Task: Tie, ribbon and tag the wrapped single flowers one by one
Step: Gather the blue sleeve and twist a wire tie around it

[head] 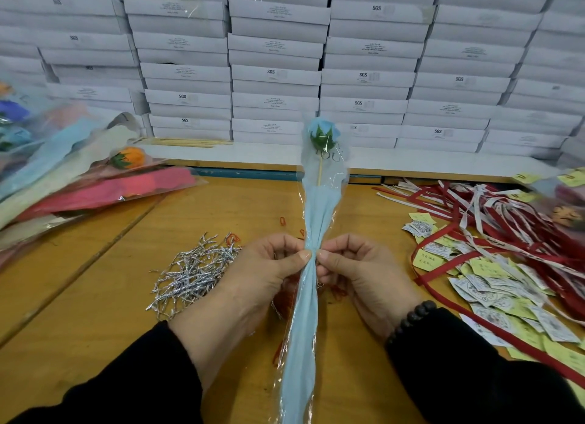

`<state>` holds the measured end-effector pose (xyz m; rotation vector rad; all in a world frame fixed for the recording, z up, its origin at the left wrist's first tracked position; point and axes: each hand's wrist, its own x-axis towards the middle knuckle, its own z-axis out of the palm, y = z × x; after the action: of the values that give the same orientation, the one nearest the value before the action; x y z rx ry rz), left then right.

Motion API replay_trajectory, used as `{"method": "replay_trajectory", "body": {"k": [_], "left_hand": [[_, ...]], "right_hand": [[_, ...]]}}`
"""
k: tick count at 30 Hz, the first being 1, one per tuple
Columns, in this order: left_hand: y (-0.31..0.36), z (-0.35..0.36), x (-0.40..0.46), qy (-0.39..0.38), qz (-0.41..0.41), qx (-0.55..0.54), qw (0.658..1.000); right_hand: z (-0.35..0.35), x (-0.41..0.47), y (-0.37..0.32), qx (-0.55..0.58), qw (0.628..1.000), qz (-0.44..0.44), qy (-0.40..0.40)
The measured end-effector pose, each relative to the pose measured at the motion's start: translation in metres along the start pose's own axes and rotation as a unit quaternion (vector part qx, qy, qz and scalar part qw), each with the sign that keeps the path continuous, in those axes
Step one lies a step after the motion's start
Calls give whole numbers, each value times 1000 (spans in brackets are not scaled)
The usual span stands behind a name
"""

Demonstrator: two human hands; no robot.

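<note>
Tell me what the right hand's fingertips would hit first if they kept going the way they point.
The right hand points leftward at the gathered neck of the blue wrapped flower, which it already pinches. Past that, the left hand thumb is likely next, though depth is unclear.

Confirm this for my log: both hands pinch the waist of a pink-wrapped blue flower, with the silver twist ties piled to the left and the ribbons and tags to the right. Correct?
Not quite. The head view shows the wrapped flower in light blue paper, not pink. The rest holds: the left hand and right hand pinch its waist, the silver twist ties lie to the left, the ribbons and tags to the right.
</note>
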<state>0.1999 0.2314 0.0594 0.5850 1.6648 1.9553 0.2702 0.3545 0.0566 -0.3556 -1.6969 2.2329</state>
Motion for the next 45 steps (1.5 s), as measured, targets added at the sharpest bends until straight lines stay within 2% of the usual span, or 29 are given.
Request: {"method": "replay_trajectory", "body": {"k": [7,16,23,32,39,45], "left_hand": [[0,0,1,30,8,-27,999],[4,3,-4,-5,-13,-44,999],[6,4,-5,-9,15,-23,1000],[5,10,-5,15,23,-52,998],[11,9,-9,-6,-18,-80,997],[10,10,-7,17,-35,-95,995]], "right_hand": [[1,0,0,-30,999,-12,9],[2,-2,-1,-60,997,-44,20],[1,-3,-2,-109,992,-56,24],[1,1,-1,-78,995,-56,10],[3,-2,-4,-66,996,-60,20],[4,-4,-7,-66,995,-68,24]]}}
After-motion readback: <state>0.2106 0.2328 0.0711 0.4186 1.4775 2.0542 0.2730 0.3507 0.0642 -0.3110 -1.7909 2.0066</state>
